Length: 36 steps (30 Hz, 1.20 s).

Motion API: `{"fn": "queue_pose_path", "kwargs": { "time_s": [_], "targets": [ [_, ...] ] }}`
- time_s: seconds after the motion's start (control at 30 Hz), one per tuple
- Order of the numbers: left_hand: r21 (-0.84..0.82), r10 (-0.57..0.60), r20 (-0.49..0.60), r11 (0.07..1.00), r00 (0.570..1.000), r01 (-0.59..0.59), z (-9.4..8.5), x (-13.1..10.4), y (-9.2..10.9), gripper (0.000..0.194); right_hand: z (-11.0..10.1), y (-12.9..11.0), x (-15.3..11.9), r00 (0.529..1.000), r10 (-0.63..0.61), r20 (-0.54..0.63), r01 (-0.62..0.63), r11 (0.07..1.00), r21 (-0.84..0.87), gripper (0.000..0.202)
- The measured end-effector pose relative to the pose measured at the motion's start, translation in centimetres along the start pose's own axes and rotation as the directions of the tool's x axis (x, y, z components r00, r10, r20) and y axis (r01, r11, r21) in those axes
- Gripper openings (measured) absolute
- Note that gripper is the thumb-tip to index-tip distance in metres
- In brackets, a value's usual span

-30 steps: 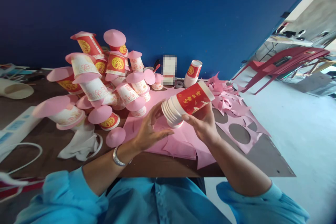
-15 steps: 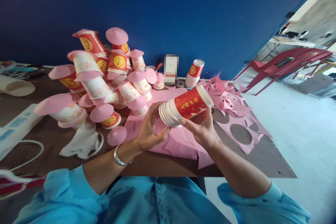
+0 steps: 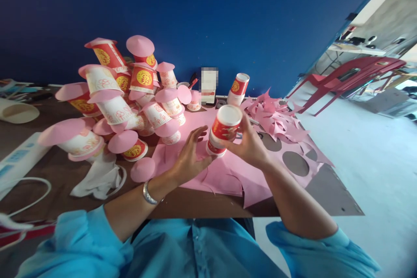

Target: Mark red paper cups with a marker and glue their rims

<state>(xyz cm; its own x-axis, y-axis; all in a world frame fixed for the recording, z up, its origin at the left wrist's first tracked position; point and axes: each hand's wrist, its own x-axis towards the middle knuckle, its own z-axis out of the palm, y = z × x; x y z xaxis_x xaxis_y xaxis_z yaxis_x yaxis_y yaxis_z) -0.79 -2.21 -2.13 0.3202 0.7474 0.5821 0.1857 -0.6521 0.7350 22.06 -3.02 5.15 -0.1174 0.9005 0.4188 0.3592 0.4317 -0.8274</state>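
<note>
A short stack of red and white paper cups (image 3: pixel 225 127) stands nearly upright above the pink paper sheets (image 3: pixel 224 180), its white round end facing up. My right hand (image 3: pixel 249 145) grips the stack from the right side, thumb across its front. To the left, my left hand (image 3: pixel 189 158) is open, fingers apart and curved toward the cups without gripping them. Whether the lowest cup touches the paper is hard to tell. Behind the stack, another red cup (image 3: pixel 240 83) sits upside down on a white one.
Many cups with pink cone tops (image 3: pixel 112 108) are piled on the left. Cut pink scraps (image 3: pixel 275 117) and a sheet with round holes (image 3: pixel 309 169) lie at right. A phone-like upright object (image 3: pixel 208 84) leans by the blue wall. A white cloth (image 3: pixel 99 178) lies at left.
The cup stack has turned from lying tilted sideways to nearly upright. My left hand has let go of its lower end and opened; my right hand keeps its grip.
</note>
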Motion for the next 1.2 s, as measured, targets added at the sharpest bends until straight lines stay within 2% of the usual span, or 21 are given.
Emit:
{"fn": "queue_pose_path", "kwargs": {
  "time_s": [0.1, 0.2, 0.33, 0.4, 0.47, 0.53, 0.67, 0.8, 0.93, 1.0, 1.1, 1.17, 1.2],
  "targets": [
    [0.020, -0.059, 0.019, 0.998, 0.998, 0.059, 0.2, -0.1, -0.5, 0.081, 1.4, 2.0, 0.0, 0.992, 0.035, 0.123, -0.023, 0.995, -0.094, 0.094],
    [0.033, -0.104, 0.039, 0.994, 0.994, 0.103, 0.2, 0.0, -1.1, 0.084, 2.0, 3.3, 0.2, 0.979, 0.048, 0.200, -0.035, 0.997, -0.067, 0.097],
    [0.060, -0.165, 0.094, 0.985, 0.982, 0.160, -0.1, 0.2, -1.1, 0.087, 1.1, 3.5, 0.5, 0.946, 0.095, 0.309, -0.112, 0.993, 0.038, 0.119],
    [0.115, -0.226, 0.140, 0.971, 0.964, 0.211, -0.4, 0.4, -0.8, 0.084, 0.8, 3.3, 0.6, 0.941, 0.131, 0.311, -0.177, 0.976, 0.123, 0.130],
    [0.181, -0.289, 0.182, 0.949, 0.940, 0.257, -0.6, 0.7, -0.4, 0.073, 1.1, 3.3, 0.4, 0.959, 0.137, 0.248, -0.185, 0.966, 0.179, 0.132],
    [0.218, -0.324, 0.201, 0.935, 0.924, 0.280, -0.7, 1.0, -0.2, 0.062, 1.9, 3.5, 0.2, 0.975, 0.130, 0.178, -0.160, 0.974, 0.163, 0.123],
    [0.238, -0.294, 0.211, 0.940, 0.932, 0.243, -0.5, 1.2, -0.4, 0.059, 3.9, 4.5, -0.2, 0.967, 0.190, 0.171, -0.209, 0.973, 0.101, 0.087],
    [0.279, -0.267, 0.220, 0.939, 0.938, 0.202, -0.5, 1.1, -0.9, 0.063, 4.1, 4.7, -0.3, 0.969, 0.195, 0.149, -0.207, 0.976, 0.070, 0.081],
    [0.310, -0.274, 0.216, 0.929, 0.937, 0.200, -0.4, 0.9, -1.6, 0.063, 2.8, 3.7, 0.0, 0.960, 0.104, 0.260, -0.119, 0.992, 0.045, 0.074],
    [0.331, -0.308, 0.217, 0.916, 0.927, 0.227, -0.2, 0.7, -2.1, 0.068, 1.5, 3.2, 0.5, 0.957, 0.110, 0.269, -0.127, 0.991, 0.045, 0.067],
    [0.342, -0.350, 0.219, 0.902, 0.911, 0.264, -0.1, 0.4, -2.6, 0.075, -1.9, 3.4, 2.6, 0.981, 0.134, 0.139, -0.152, 0.980, 0.130, 0.078],
    [0.361, -0.328, 0.224, 0.903, 0.918, 0.235, -0.1, 0.2, -2.7, 0.073, -5.2, 4.2, 4.9, 0.988, 0.143, -0.057, -0.133, 0.979, 0.154, 0.085],
    [0.375, -0.306, 0.229, 0.904, 0.924, 0.206, -0.1, 0.2, -2.6, 0.070, -7.0, 4.9, 6.3, 0.975, 0.144, -0.167, -0.119, 0.982, 0.148, 0.083]
  ]
}}
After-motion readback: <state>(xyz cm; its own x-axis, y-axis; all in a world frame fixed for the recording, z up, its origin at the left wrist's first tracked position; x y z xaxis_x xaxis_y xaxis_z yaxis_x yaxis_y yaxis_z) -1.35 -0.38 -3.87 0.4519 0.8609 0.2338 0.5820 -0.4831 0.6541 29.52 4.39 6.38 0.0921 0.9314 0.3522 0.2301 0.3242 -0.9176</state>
